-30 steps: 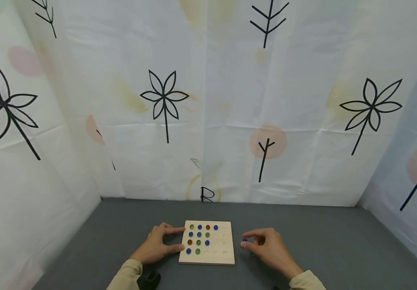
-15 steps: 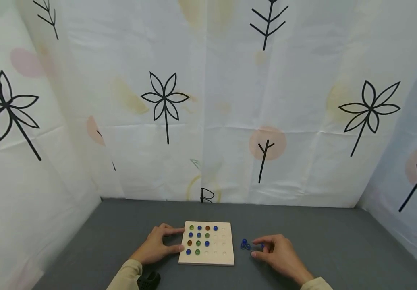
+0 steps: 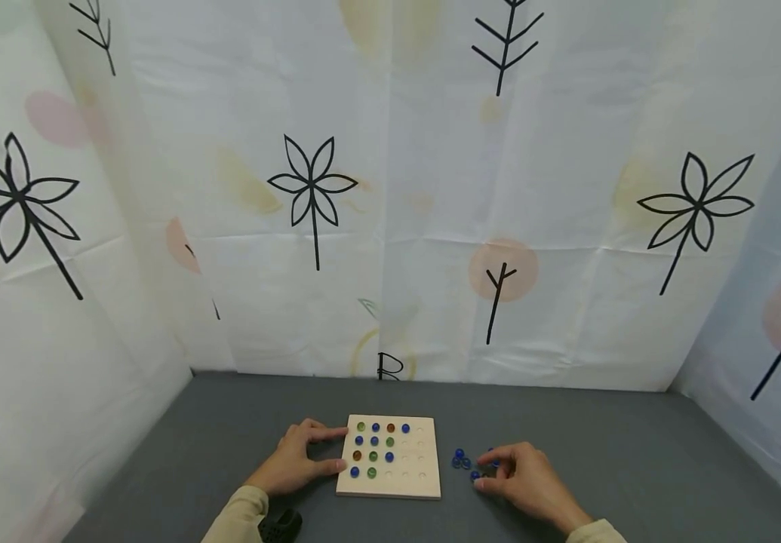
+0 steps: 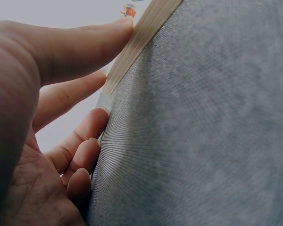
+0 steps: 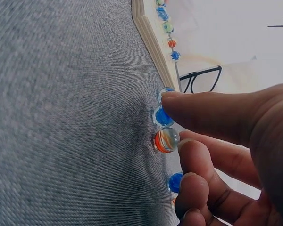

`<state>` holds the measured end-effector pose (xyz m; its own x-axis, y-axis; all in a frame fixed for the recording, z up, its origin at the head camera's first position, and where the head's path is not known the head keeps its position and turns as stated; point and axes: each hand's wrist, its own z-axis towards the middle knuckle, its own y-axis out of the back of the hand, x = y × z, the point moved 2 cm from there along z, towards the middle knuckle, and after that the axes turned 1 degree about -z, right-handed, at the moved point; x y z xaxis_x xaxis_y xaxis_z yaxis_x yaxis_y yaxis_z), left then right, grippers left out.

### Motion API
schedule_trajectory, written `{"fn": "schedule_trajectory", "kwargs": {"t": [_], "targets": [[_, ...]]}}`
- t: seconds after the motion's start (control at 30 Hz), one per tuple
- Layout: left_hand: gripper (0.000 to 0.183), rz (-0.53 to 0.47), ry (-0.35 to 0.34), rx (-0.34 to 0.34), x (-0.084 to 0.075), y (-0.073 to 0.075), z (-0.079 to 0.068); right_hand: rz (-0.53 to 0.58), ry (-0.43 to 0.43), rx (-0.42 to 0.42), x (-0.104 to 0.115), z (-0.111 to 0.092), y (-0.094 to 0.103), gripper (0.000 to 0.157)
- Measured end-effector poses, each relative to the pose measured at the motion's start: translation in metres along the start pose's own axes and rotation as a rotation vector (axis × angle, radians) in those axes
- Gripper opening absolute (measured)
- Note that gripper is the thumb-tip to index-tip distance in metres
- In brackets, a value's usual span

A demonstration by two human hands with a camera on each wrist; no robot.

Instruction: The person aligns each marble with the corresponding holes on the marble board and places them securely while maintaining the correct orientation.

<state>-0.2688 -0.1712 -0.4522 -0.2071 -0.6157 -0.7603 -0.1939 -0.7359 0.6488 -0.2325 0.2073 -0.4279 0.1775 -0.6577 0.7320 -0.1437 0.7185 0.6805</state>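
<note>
In the head view a square wooden board (image 3: pixel 400 483) lies on the grey table, with blue, green and reddish-brown marbles in its dimples, mostly on the left. My left hand (image 3: pixel 295 458) rests at its left side, thumb and index finger stretched against the edge. My right hand (image 3: pixel 522 479) is low over loose marbles right of the board, thumb and index finger apart. In the right wrist view a blue marble (image 5: pixel 164 116) sits by the thumb tip and a clear orange-streaked marble (image 5: pixel 166 140) between thumb and fingers, both on the cloth. Other marbles are partly hidden behind the fingers.
Several blue marbles (image 3: pixel 460 460) sit together between the board and my right hand. Bare dimples (image 3: pixel 421 456) fill the board's right side. A dark object (image 3: pixel 281 526) lies by my left wrist. White patterned cloth (image 3: pixel 431 302) stands along the back and sides of the table.
My right hand has moved right from the clustered blue marbles, which now show uncovered. Another blue marble has come into sight at its thumb tip. The left hand keeps its place on the board.
</note>
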Motion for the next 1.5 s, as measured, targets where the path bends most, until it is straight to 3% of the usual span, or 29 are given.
{"fn": "schedule_trajectory", "kwargs": {"t": [1.5], "targets": [[0.054, 0.009, -0.002, -0.001, 0.0, 0.0, 0.001, 0.024, 0.03, 0.064, -0.013, 0.002, 0.004, 0.026]]}}
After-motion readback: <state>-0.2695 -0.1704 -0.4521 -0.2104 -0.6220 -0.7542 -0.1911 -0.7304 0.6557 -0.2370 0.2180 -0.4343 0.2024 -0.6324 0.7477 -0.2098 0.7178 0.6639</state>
